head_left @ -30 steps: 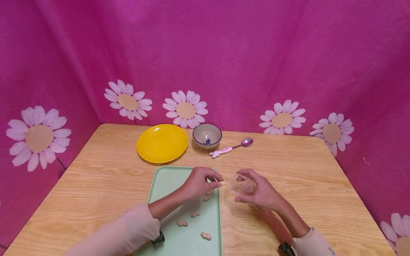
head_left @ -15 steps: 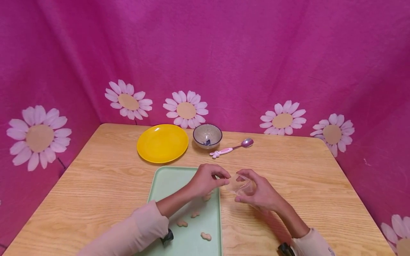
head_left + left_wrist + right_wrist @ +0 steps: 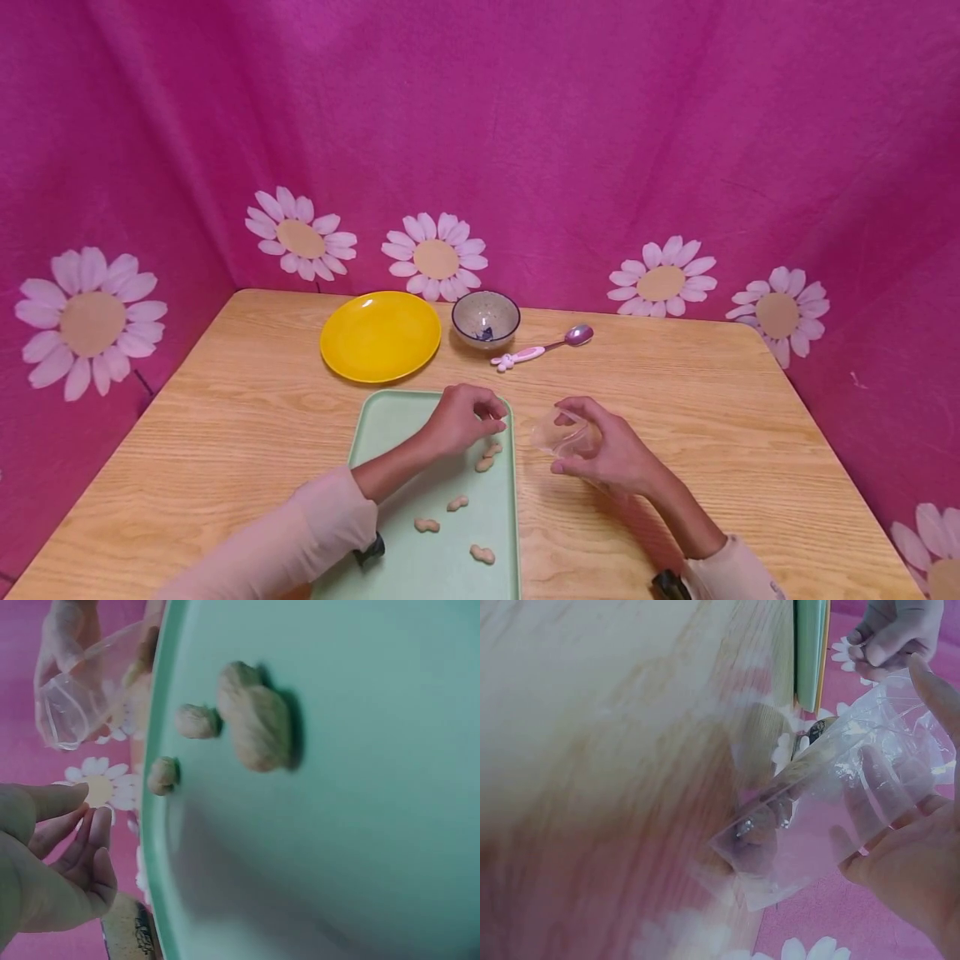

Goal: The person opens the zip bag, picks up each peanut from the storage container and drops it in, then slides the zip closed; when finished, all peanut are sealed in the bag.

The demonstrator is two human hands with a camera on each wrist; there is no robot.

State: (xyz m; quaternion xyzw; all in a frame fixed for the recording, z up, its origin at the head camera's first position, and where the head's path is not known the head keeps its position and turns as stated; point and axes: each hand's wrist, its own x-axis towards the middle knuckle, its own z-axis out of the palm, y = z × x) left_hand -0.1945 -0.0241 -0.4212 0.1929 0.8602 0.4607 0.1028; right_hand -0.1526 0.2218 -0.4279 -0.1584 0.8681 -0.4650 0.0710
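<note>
My right hand (image 3: 611,446) holds a clear plastic bag (image 3: 551,435) spread at its mouth, thumb and fingers around its upper part. In the right wrist view the bag (image 3: 795,847) hangs with a brownish lump, likely a peanut (image 3: 754,844), low inside it. My left hand (image 3: 465,421) hovers over the far right corner of a green tray (image 3: 397,417). Its fingers are loosely bent and nothing shows between thumb and fingertips in the left wrist view. Several unshelled peanuts (image 3: 482,553) lie scattered on the tray, with a pair close together (image 3: 485,464) just below that hand.
Behind the tray stand a yellow plate (image 3: 381,337) and a small bowl (image 3: 486,317) with a dark blue rim. A spoon (image 3: 528,352) with a pink rabbit handle lies right of them. A pink flowered cloth (image 3: 525,150) surrounds the wooden table (image 3: 705,392).
The left hand moved right with a peanut to the bag's mouth, let it go, and drew back left over the tray. The right hand and bag stayed in place.
</note>
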